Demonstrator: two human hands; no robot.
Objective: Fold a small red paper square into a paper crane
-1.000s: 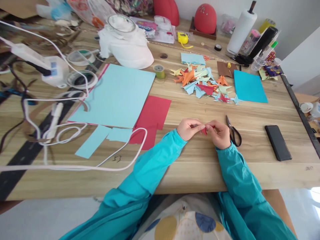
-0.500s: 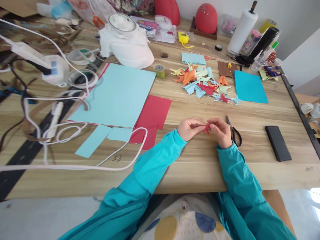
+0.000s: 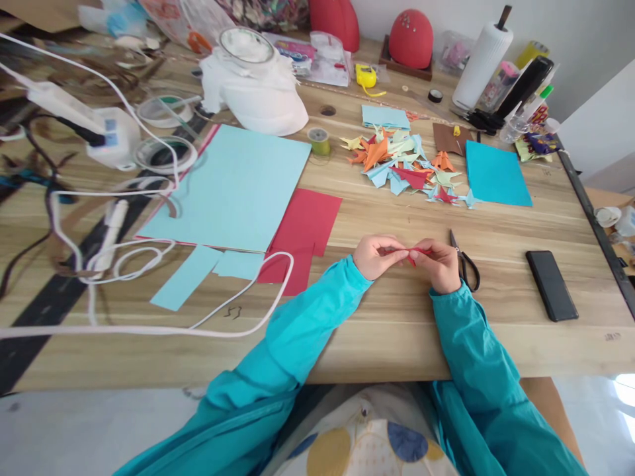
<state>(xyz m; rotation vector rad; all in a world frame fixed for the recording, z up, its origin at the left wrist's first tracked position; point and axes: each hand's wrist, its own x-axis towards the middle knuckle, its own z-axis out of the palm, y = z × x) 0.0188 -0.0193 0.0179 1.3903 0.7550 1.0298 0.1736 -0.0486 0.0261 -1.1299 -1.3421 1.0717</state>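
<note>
My left hand (image 3: pixel 376 256) and my right hand (image 3: pixel 439 265) meet over the wooden table (image 3: pixel 397 330), both pinching a small folded piece of red paper (image 3: pixel 415 254) between their fingertips. Most of that piece is hidden by the fingers. Black scissors (image 3: pixel 464 262) lie just right of my right hand. A cut sheet of red paper (image 3: pixel 303 231) lies left of my left hand, partly under a large light blue sheet (image 3: pixel 233 188). A pile of several folded paper figures (image 3: pixel 404 168) in orange, blue, red and pale green sits farther back.
A black phone (image 3: pixel 551 285) lies at the right. A teal paper square (image 3: pixel 496 174) sits behind it. White cables (image 3: pixel 149 264), tape rolls and a white device crowd the left side. A paper towel roll (image 3: pixel 481 58), red domes and clutter line the far edge.
My fingers have worked the small red piece between them; it showed as a little point half a second ago and now lies flatter in the pinch. Both hands stayed in place.
</note>
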